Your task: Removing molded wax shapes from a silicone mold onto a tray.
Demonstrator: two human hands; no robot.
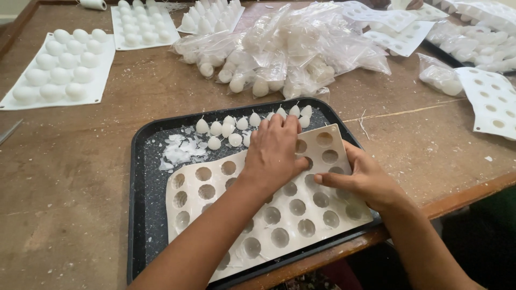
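A cream silicone mould with round cavities lies tilted on a black tray. My left hand presses on the mould's upper middle, fingers reaching towards the far edge. My right hand grips the mould's right side, thumb on top. Behind the mould, a row of small white egg-shaped candles with wicks stands on the tray. White wax flakes lie beside them.
The wooden table holds a pile of clear bags of white candles, filled white moulds at the far left and back, and empty moulds at the right. The table's front edge runs beside my right wrist.
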